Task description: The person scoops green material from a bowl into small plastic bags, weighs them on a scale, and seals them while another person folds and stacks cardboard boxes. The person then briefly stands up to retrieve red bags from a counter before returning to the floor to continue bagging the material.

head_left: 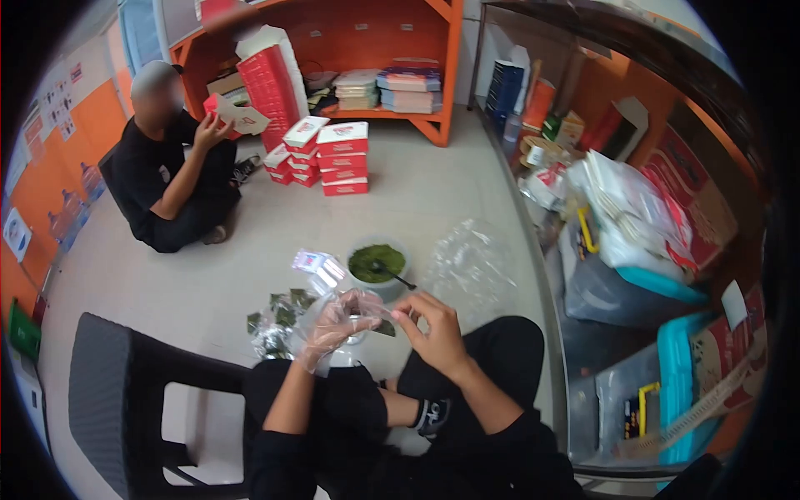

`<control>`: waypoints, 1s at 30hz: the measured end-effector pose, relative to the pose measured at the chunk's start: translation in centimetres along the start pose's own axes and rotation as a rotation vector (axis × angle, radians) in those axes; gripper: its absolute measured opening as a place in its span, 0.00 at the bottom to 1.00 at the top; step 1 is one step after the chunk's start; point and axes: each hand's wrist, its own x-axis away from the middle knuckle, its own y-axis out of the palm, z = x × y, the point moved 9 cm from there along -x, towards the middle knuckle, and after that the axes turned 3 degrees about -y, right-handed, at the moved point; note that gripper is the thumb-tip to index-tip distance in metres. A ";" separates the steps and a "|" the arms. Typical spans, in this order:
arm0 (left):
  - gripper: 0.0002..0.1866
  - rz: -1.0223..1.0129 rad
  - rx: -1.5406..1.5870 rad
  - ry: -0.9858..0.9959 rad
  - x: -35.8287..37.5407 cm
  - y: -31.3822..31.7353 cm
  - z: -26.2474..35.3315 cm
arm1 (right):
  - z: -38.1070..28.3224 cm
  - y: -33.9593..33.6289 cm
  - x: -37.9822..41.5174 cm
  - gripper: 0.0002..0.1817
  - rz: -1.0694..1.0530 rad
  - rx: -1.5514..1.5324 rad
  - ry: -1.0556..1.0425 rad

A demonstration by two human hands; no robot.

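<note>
My left hand [336, 322], in a loose clear plastic glove, is closed on a small clear plastic bag [375, 313] in front of my lap. From the other side, my bare right hand [435, 332] pinches the bag's edge between thumb and fingers. Some green shows at the bag's lower part. Just beyond my hands stands a white tub [382, 288] of green, crumbly flakes [369, 260], with a black-handled spoon [398, 278] stuck in it. Several small clear packets with green contents [281, 321] lie in a pile left of my left hand.
A shiny plastic pack [320, 267] and a crumpled clear bag [473, 268] lie on the floor. Opposite, a seated person [171, 158] handles a red and white box near stacked boxes [343, 158]. A black chair [158, 392] stands left; a loaded metal shelf [554, 333] runs along the right.
</note>
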 end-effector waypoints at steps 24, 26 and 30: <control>0.08 0.701 -0.543 0.403 4.5 -1.8 19.3 | 29.0 -3.5 -28.6 0.13 -0.546 1.242 0.117; 0.09 0.690 -0.353 0.379 1.4 -2.2 17.0 | 19.1 -0.6 -32.6 0.08 -0.522 1.066 -0.151; 0.10 0.570 -0.547 0.348 -3.6 -3.9 17.9 | 0.1 4.0 -34.6 0.02 -0.438 0.585 -0.312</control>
